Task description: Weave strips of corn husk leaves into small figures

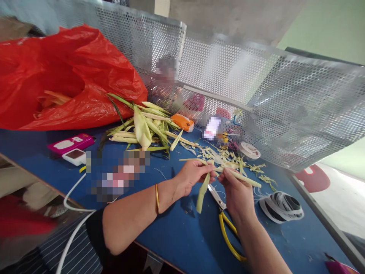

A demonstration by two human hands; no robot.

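Pale green corn husk strips are pinched between my two hands over the blue table. My left hand, with a gold bangle at the wrist, grips the strips where they cross; one strip hangs down below it. My right hand holds another part, and a rolled husk end sticks out to the right. Beneath the hands lie scissors with yellow handles, their blades partly hidden. A spool of white thread lies to the right of my right hand.
A pile of corn husks and a red plastic bag are at the left back. Husk scraps, a tape roll and an orange packet lie before the perforated metal screen. A white cable runs along the left.
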